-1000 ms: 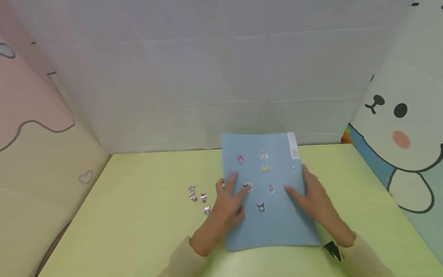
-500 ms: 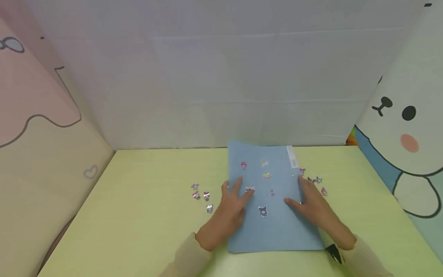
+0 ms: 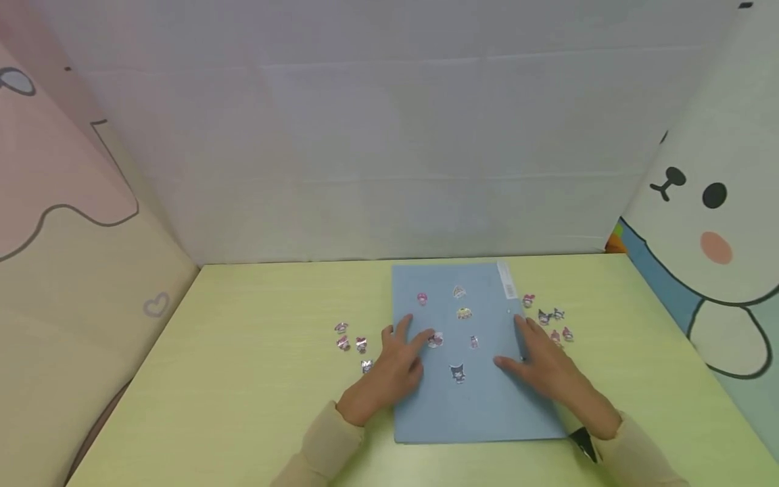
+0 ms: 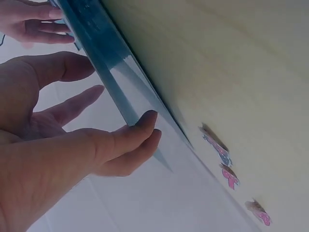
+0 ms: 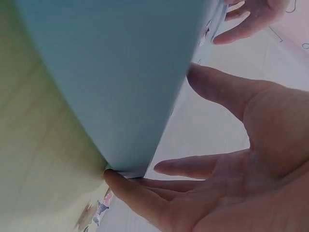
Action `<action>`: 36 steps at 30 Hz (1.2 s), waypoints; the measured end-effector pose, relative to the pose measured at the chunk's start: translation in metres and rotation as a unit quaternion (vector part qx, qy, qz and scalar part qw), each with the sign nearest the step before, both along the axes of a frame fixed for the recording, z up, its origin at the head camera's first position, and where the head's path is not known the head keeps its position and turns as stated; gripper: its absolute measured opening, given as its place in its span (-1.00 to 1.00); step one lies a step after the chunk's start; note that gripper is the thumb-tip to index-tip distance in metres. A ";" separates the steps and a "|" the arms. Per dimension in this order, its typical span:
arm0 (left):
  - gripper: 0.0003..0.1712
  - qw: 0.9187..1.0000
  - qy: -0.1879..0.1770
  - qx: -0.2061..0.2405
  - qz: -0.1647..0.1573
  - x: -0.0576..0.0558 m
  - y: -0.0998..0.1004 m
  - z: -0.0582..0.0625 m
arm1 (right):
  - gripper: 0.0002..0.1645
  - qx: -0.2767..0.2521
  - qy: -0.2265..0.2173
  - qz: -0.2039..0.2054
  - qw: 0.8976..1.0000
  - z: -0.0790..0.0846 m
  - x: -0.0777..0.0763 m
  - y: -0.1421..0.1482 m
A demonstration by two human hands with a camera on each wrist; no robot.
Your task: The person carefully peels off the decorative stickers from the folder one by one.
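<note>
A blue file folder [image 3: 487, 402] lies on the table with several cartoon stickers on its face, such as a dark one [image 3: 458, 373] and a yellow one [image 3: 464, 314]. The left hand [image 3: 392, 370] holds its left edge, thumb resting on the face near a pink-and-white sticker [image 3: 435, 339], other fingers at the side. Opposite it, the right hand [image 3: 552, 368] holds the right edge, thumb on top and fingers along the side. In the right wrist view the folder's broad side [image 5: 116, 82] shows between thumb and lower fingers. A white label [image 3: 506, 281] sits at the top right corner.
Loose stickers [image 3: 343, 343] lie left of the folder, and more stickers [image 3: 544, 316] lie to its right. A black object [image 3: 584, 444] is partly hidden by the right sleeve. A pale wall [image 3: 365, 135] stands behind the yellow-green table [image 3: 243, 379].
The folder's raised far end has come down toward the table, and both hands went with it. The right-hand loose stickers, mostly hidden a second ago, now show.
</note>
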State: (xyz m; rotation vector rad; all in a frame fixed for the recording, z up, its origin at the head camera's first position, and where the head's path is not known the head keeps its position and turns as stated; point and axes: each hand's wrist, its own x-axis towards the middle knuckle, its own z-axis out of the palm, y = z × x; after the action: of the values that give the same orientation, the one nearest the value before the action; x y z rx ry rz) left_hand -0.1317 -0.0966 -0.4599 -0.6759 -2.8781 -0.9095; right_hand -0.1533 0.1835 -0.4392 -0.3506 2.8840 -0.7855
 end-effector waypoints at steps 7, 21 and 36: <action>-0.41 0.999 -0.036 -0.011 -0.011 -0.003 -0.003 -0.001 | 0.06 0.015 -0.015 0.010 1.000 -0.002 0.003 -0.001; 0.23 0.985 -0.068 -0.159 0.015 0.017 0.003 0.005 | 0.10 0.049 0.022 0.038 0.998 -0.012 0.008 -0.001; 0.31 0.983 -0.060 -0.174 0.005 0.017 -0.010 0.001 | -0.05 0.043 0.088 0.048 0.994 -0.010 0.008 -0.009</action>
State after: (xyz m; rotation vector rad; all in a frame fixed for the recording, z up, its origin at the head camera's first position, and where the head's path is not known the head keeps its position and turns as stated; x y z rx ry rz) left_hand -0.1145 -0.1070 -0.4594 -0.6471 -3.1805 -0.4603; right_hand -0.1458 0.1743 -0.4491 -0.5712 3.0250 -0.6417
